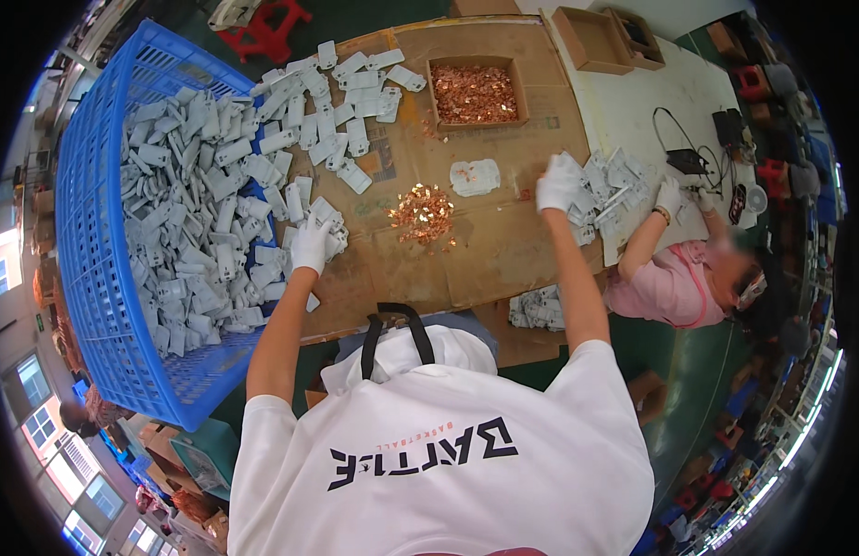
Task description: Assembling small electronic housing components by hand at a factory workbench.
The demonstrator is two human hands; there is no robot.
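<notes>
My left hand (310,246), in a white glove, reaches into loose light-grey plastic housings (329,215) by the blue crate. Its fingers are closed around the edge of a housing, partly hidden by the pile. My right hand (559,183), also gloved, is at the left edge of a second heap of grey housings (614,190). Its fingers are blurred, so I cannot tell what they hold. Between my hands lie a small heap of shiny copper-coloured metal pieces (422,214) and a flat whitish piece (475,177) on the cardboard-covered table (392,278).
A large blue plastic crate (105,241) full of grey housings stands at left. A cardboard box (476,125) of copper pieces sits at the far middle. At right, a co-worker in pink (670,283) has gloved hands near the second heap. Empty cardboard trays (591,42) lie far right.
</notes>
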